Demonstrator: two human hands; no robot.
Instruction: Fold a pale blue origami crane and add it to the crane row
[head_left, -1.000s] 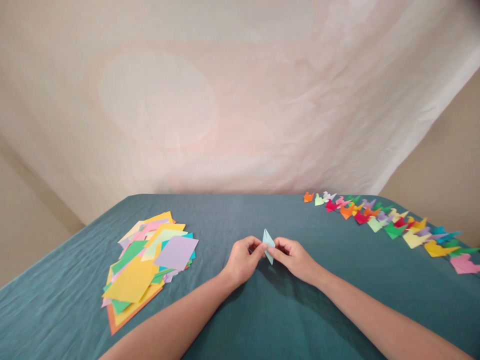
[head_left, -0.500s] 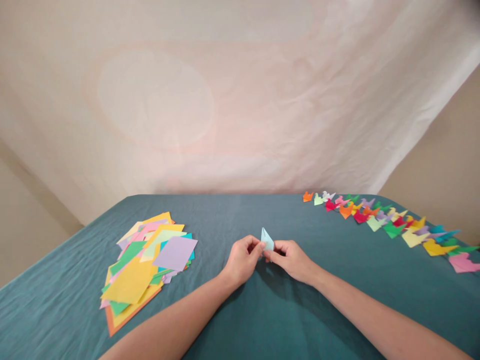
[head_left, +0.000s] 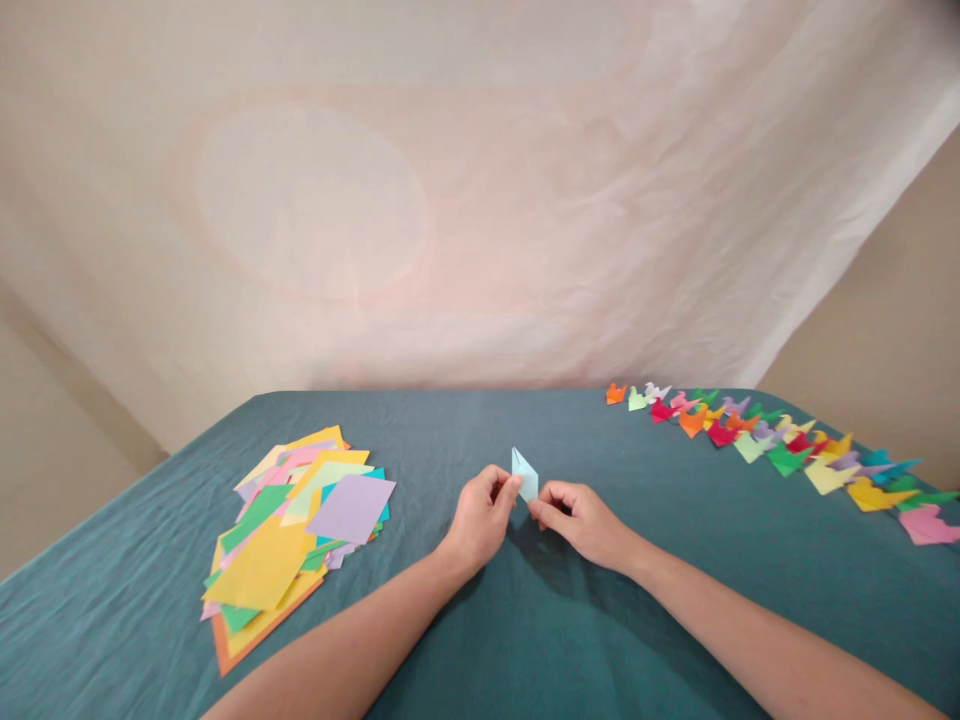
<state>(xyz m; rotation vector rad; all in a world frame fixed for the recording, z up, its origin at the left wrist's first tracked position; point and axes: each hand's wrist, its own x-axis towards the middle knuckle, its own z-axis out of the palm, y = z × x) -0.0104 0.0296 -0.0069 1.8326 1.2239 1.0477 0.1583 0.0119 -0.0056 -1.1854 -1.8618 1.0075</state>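
A small pale blue folded paper piece [head_left: 525, 473] stands upright between my hands, just above the teal tablecloth [head_left: 540, 620]. My left hand [head_left: 482, 520] pinches its left side with thumb and fingers closed. My right hand [head_left: 581, 520] pinches its lower right edge, fingers curled. Only the pointed top of the paper shows above my fingertips.
A loose heap of coloured paper squares [head_left: 292, 525] lies at the left of the table. A row of several folded paper birds [head_left: 772, 440] in many colours runs along the right side toward the near right edge. A cream cloth backdrop [head_left: 450, 200] hangs behind.
The paper piece has shifted slightly left and away from me and turned in my fingers; less of its lower tip shows. Both hands stayed together in the middle.
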